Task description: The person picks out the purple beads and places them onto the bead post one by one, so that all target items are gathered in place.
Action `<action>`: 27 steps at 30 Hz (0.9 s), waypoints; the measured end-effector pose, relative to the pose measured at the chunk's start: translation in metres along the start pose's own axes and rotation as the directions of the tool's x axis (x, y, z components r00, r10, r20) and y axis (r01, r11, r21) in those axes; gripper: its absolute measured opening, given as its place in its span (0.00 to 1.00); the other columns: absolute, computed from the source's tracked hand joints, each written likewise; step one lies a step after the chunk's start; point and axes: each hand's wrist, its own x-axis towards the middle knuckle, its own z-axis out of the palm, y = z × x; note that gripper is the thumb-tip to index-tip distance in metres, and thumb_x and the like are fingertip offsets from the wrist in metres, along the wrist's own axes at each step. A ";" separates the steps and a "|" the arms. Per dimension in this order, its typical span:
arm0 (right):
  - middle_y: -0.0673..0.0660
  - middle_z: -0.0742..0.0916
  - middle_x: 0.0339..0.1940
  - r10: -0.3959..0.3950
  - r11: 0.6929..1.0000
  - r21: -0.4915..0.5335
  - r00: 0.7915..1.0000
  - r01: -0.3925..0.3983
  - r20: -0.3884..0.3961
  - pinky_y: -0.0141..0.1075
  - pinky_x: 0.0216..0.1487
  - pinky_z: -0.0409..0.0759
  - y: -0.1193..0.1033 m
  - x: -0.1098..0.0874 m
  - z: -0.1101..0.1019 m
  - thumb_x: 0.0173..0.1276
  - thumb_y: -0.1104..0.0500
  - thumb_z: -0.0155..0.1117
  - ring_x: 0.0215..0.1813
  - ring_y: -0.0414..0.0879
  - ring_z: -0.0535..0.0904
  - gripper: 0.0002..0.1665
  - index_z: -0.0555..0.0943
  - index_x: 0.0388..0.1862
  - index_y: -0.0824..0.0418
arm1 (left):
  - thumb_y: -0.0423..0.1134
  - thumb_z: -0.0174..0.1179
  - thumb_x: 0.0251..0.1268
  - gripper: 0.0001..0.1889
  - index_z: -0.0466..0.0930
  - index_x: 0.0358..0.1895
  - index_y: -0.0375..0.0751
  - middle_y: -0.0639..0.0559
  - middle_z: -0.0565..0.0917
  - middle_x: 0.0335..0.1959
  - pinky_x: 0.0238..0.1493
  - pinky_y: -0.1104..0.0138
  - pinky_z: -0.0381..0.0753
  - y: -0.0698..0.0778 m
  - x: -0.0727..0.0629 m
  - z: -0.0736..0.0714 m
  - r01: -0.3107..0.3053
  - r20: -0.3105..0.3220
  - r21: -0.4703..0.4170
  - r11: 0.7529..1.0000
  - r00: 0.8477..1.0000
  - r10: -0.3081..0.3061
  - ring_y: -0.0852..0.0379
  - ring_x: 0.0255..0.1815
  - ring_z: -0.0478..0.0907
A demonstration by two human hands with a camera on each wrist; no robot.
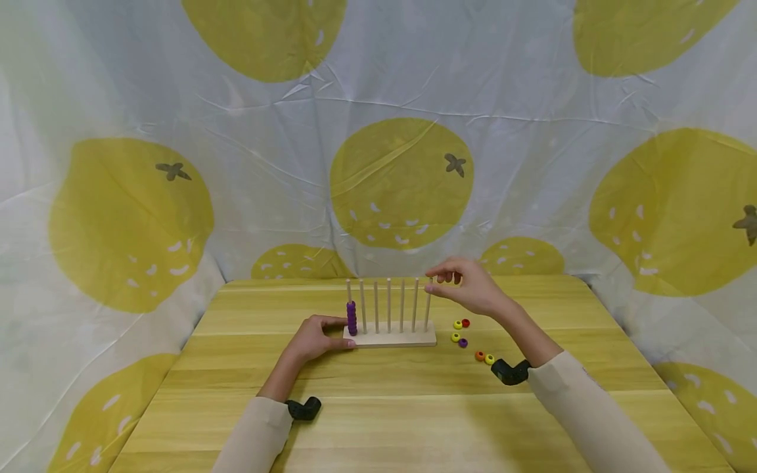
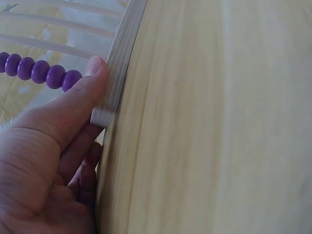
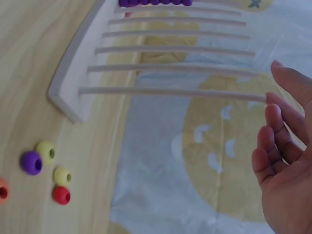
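A wooden bead-stacking rack [image 1: 390, 339] with a row of upright pegs stands on the table. Its leftmost peg carries a stack of purple beads [image 1: 351, 318]. My left hand [image 1: 313, 339] grips the left end of the base, the thumb [image 2: 90, 80] lying along its near side beside the purple beads. Up at the top of the rightmost peg [image 3: 170, 92] is my right hand [image 1: 467, 284]. Thumb and index finger stand apart there, the index fingertip at or very near the peg's tip. No bead shows between those fingers.
Right of the rack lie loose beads: a red bead [image 3: 61, 195], a purple bead [image 3: 31, 163], an orange bead [image 1: 480, 355] and several yellow beads [image 1: 455, 337]. A lemon-print cloth [image 1: 402, 184] hangs behind the wooden table [image 1: 378, 420].
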 end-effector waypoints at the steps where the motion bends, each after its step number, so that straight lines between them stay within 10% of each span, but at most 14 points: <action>1: 0.48 0.84 0.38 0.002 1.000 0.003 1.000 -0.002 -0.002 0.38 0.42 0.74 0.003 -0.003 0.000 0.70 0.46 0.73 0.40 0.47 0.75 0.19 0.89 0.54 0.52 | 0.56 0.82 0.48 0.33 0.87 0.60 0.54 0.47 0.84 0.65 0.74 0.45 0.71 0.000 0.000 0.000 0.005 0.001 -0.005 1.000 1.000 -0.005 0.41 0.72 0.74; 27: 0.49 0.83 0.35 0.180 0.984 0.019 0.983 -0.179 -0.024 0.32 0.34 0.72 0.087 -0.061 0.009 0.68 0.44 0.73 0.34 0.44 0.73 0.24 0.86 0.58 0.54 | 0.57 0.82 0.47 0.34 0.87 0.61 0.55 0.48 0.83 0.66 0.75 0.45 0.69 0.000 0.001 -0.001 0.022 0.013 -0.014 1.000 1.000 -0.022 0.41 0.73 0.73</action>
